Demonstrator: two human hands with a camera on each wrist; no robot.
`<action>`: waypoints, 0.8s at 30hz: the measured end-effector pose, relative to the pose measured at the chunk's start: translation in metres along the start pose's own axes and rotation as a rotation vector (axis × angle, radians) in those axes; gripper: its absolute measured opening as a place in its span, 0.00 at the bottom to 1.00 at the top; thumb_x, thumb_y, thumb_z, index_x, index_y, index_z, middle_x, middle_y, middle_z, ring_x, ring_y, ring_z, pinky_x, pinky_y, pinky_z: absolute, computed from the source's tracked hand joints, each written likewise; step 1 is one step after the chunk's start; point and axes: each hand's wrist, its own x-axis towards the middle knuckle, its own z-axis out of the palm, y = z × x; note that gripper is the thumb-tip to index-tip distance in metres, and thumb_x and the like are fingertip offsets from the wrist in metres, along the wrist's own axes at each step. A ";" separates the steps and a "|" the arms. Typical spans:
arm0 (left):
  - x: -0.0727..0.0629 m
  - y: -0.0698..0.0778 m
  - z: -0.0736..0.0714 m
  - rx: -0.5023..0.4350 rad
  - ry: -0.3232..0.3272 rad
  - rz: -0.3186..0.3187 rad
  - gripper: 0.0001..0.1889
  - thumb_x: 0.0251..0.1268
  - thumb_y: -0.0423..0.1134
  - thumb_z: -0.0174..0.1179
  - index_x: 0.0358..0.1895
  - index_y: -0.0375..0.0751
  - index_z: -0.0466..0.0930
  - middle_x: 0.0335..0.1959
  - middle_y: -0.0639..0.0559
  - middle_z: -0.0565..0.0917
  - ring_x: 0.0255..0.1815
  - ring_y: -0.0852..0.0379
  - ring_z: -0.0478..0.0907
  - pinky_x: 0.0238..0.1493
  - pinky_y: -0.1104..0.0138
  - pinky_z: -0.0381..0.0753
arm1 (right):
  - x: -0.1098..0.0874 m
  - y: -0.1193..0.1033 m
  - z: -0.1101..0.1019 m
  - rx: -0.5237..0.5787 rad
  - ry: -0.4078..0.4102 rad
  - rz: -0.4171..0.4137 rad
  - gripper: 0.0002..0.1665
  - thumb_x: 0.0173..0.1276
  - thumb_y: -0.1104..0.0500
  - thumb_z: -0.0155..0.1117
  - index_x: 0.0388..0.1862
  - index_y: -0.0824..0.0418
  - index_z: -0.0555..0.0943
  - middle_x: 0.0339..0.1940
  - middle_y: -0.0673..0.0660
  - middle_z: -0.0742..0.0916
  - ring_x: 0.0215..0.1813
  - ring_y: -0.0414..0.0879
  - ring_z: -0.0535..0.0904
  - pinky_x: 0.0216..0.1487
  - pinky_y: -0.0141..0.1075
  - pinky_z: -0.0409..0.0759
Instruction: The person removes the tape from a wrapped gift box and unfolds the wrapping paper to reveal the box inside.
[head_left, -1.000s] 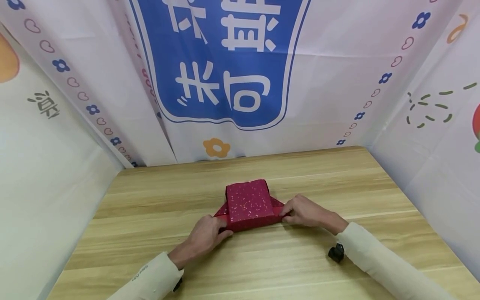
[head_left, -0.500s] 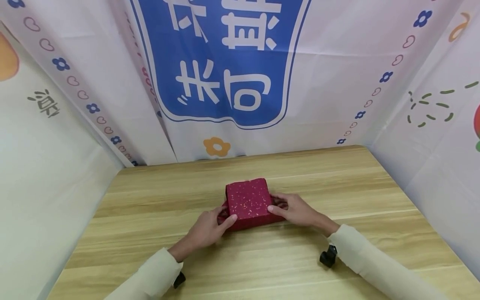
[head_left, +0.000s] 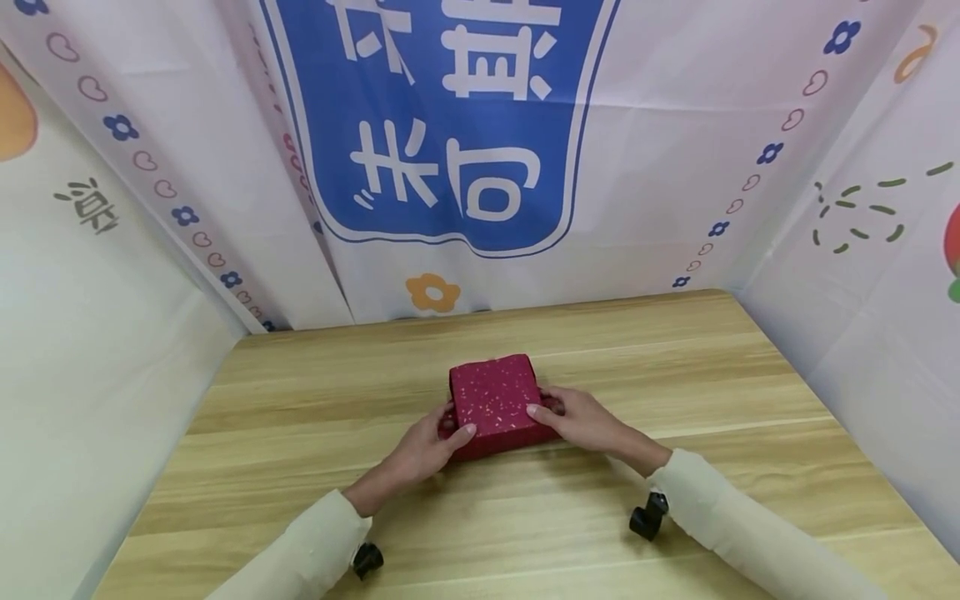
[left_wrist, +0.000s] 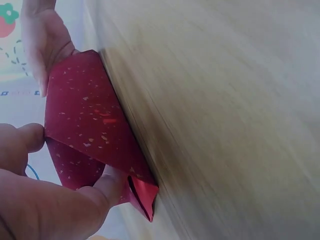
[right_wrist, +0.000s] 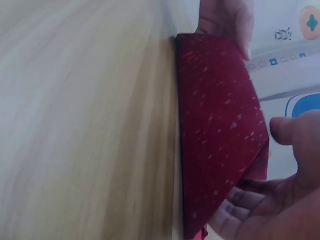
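Observation:
A box wrapped in dark red paper with pale speckles (head_left: 495,396) lies on the wooden table, between both hands. My left hand (head_left: 422,448) holds its left end, thumb on the top near corner and fingers tucked in at the side. In the left wrist view, a folded paper flap (left_wrist: 145,195) with a bright red inner side sticks out at that end, beside a finger. My right hand (head_left: 588,423) grips the opposite end, thumb over the top edge. The right wrist view shows its fingers (right_wrist: 235,207) against the slanting paper fold at the end.
The wood-grain table (head_left: 300,417) backs onto a white printed cloth wall (head_left: 637,192) with a large blue panel (head_left: 450,192). More printed cloth stands on the left and right sides. Black wrist cameras (head_left: 648,515) hang under the cream sleeves (head_left: 750,525).
Both hands have moved from the spread side flaps at the base inward to the box's ends, thumbs now on the top corners. The flaps no longer stick out as far.

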 end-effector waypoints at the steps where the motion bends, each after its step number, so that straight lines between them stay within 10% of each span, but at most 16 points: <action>1: 0.000 0.000 0.000 -0.025 -0.003 -0.009 0.37 0.71 0.54 0.56 0.74 0.33 0.58 0.63 0.38 0.76 0.62 0.44 0.75 0.58 0.52 0.79 | 0.000 -0.001 0.000 0.010 -0.006 0.011 0.40 0.73 0.42 0.57 0.73 0.66 0.66 0.61 0.63 0.83 0.61 0.54 0.80 0.61 0.48 0.78; 11: -0.002 0.001 0.000 -0.153 0.014 -0.041 0.36 0.66 0.49 0.63 0.72 0.36 0.60 0.59 0.38 0.78 0.57 0.47 0.77 0.48 0.59 0.83 | -0.002 -0.006 0.001 0.262 -0.070 0.073 0.35 0.75 0.50 0.57 0.74 0.65 0.63 0.63 0.65 0.81 0.63 0.54 0.79 0.68 0.49 0.73; 24: 0.003 -0.005 -0.001 -0.323 -0.010 -0.121 0.41 0.61 0.45 0.69 0.72 0.35 0.57 0.58 0.36 0.76 0.56 0.46 0.76 0.52 0.58 0.83 | 0.006 0.003 -0.003 0.433 -0.077 0.251 0.38 0.67 0.47 0.66 0.67 0.65 0.66 0.56 0.62 0.79 0.53 0.51 0.76 0.52 0.39 0.75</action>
